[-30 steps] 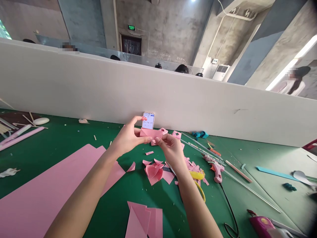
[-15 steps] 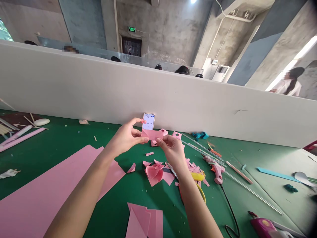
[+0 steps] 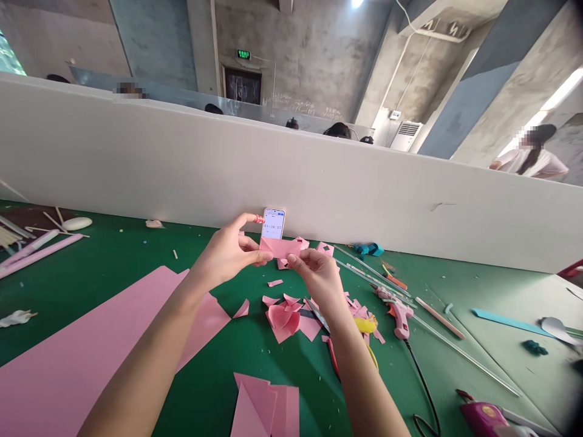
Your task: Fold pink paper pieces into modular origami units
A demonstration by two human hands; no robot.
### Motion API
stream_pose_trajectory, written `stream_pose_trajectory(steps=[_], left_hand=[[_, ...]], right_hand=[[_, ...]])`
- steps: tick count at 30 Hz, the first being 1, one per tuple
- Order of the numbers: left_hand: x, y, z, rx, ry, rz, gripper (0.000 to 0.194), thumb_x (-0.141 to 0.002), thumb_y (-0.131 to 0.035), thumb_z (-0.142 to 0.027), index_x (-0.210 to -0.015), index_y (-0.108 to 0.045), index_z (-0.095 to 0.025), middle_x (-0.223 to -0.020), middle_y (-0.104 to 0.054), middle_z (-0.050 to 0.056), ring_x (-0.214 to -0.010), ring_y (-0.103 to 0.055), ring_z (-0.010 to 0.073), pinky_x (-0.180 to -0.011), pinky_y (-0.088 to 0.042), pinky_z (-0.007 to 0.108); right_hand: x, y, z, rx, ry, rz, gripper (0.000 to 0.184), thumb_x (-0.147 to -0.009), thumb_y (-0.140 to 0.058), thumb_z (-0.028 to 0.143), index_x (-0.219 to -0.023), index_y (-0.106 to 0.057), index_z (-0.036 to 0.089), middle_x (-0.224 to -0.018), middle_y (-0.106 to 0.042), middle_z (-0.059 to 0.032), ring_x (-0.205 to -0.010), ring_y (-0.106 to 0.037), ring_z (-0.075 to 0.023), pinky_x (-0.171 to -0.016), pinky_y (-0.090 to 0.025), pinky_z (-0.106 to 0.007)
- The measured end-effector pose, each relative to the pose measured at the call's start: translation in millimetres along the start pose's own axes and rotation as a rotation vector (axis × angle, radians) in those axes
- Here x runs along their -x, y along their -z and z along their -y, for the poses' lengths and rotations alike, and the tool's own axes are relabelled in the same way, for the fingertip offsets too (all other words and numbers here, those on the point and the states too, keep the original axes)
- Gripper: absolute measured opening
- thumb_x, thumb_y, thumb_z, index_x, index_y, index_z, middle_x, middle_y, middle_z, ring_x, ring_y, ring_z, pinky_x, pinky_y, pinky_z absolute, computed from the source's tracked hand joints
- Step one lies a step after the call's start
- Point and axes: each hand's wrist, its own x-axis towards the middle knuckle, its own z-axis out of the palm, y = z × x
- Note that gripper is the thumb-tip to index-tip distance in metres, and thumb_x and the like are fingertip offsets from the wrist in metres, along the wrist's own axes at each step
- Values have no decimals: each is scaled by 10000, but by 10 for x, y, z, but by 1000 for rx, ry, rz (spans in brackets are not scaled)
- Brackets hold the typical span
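A folded pink paper strip (image 3: 281,247) is held above the green worktop (image 3: 204,388), before the upright phone (image 3: 274,222). The left hand (image 3: 223,252) and right hand (image 3: 322,276) pinch its opposite ends, thumbs nearest; uneven thumb pressure could skew the crease, possibly already slightly off. Both forearms angle inward, left index finger raised.

I see the folded piece (image 3: 279,247) as smooth, matt pink paper, and the large sheet (image 3: 113,340) looks alike. On my screen, the green tabletop (image 3: 200,388) has a smooth, faint sheen, the long rod (image 3: 469,357) looks like clear, glossy plastic, and the far wall (image 3: 314,54) shows rough, matt concrete.
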Motion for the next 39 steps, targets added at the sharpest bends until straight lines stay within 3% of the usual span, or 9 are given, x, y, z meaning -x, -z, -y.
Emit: stream_pose_trajectory(steps=[3, 7, 10, 13, 17, 22, 30, 34, 39], left_hand=[[-13, 41, 38, 42, 31, 72, 792, -781, -828, -470, -1467, -461, -321, -872, -825, 4, -895, -802, 265, -1000, -563, 471], [-29, 123, 84, 43, 89, 78, 685, -818, -803, -453, -1421, -508, -317, -985, -833, 35, -972, -799, 275, -1000, -567, 471], [-31, 129, 89, 66, 78, 73, 761, -774, -852, -470, -1433, -503, -320, -1066, -826, 45, -1049, -784, 275, -1016, -569, 460], [-30, 70, 80, 143, 29, 150, 840, -750, -878, -456, -1473, -470, -327, -1171, -805, 57, -1121, -765, 276, -1026, -574, 446], [-36, 2, 80, 135, 40, 139, 701, -821, -814, -436, -1436, -499, -316, -1032, -829, 41, -1030, -789, 277, -1014, -570, 473], [-32, -4, 72, 127, 27, 113, 684, -815, -814, -420, -1421, -517, -306, -1053, -829, 50, -1039, -788, 282, -1005, -569, 461], [17, -83, 27, -23, -38, 156, 603, -833, -782, -458, -1375, -560, -313, -949, -815, 14, -906, -779, 261, -887, -577, 413], [9, -84, 52, -78, -36, 118, 589, -840, -768, -442, -1373, -552, -312, -849, -801, -2, -809, -758, 255, -814, -558, 402], [-4, 7, 67, -81, 13, 66, 607, -812, -792, -420, -1359, -551, -309, -823, -797, 2, -849, -770, 268, -766, -552, 375]], right_hand=[[-4, 5, 3, 0, -7, -10, 342, -816, -749, 549, -778, -729, 210, -837, -800, -85, -852, -752, -265, -814, -564, -382], [-23, 40, -2, 11, 13, -55, 341, -815, -741, 538, -734, -705, 209, -789, -789, -72, -816, -746, -257, -801, -553, -371], [-27, 46, -8, 22, 24, -57, 350, -824, -733, 539, -721, -699, 207, -773, -784, -70, -807, -743, -254, -786, -548, -363], [-7, 3, -5, 21, 7, -9, 348, -834, -738, 546, -762, -723, 205, -804, -792, -71, -821, -747, -253, -757, -555, -351], [48, -72, 36, -13, 5, 56, 329, -863, -728, 531, -854, -758, 203, -938, -807, -87, -924, -755, -255, -818, -582, -353], [86, -95, 104, 34, 25, 32, 273, -831, -765, 422, -1002, -771, 210, -1086, -804, -90, -1006, -750, -256, -880, -589, -368], [101, -123, 125, 150, 33, 12, 167, -832, -667, 342, -833, -755, 200, -899, -796, -51, -830, -725, -228, -741, -548, -333], [98, -157, 106, 280, 63, -44, 165, -829, -656, 354, -746, -695, 216, -805, -768, -29, -731, -680, -206, -654, -497, -310], [-9, -9, 8, 405, 129, -164, 106, -811, -644, 306, -751, -704, 243, -811, -784, -26, -793, -714, -243, -802, -515, -371]])
